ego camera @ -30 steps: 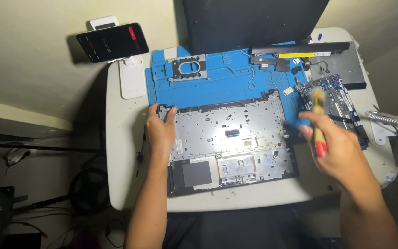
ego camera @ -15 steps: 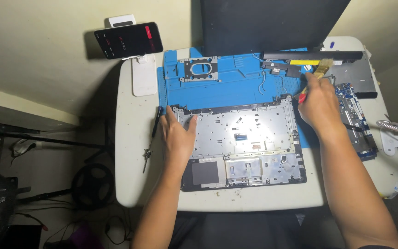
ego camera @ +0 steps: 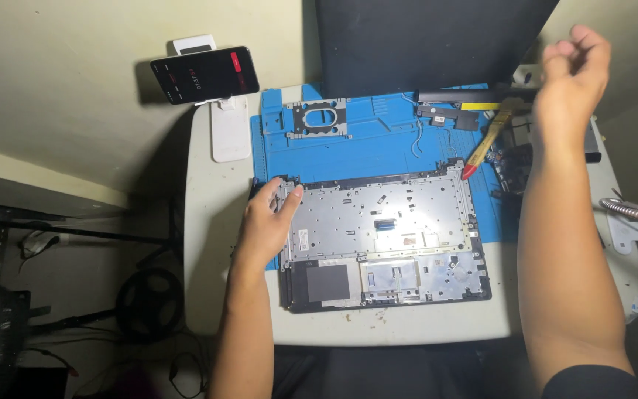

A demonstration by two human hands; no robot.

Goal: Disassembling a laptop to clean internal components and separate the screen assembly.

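Your two arms are bare from hand to well above the elbow. Your left hand [ego camera: 263,225] wears no glove, ring or watch, and neither does your right hand [ego camera: 571,74]. At the bottom right corner of the view, a dark sleeve edge, black or nearly so, covers your right upper arm. No sleeve shows on your left arm.

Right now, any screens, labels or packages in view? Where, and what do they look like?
Phone: on a white stand at the table's far left corner, lying landscape; black rectangle, screen lit dark with a small red patch.
Laptop lid panel: upright behind the blue mat; large dark rectangle, unlit.
No packages or signs visible.
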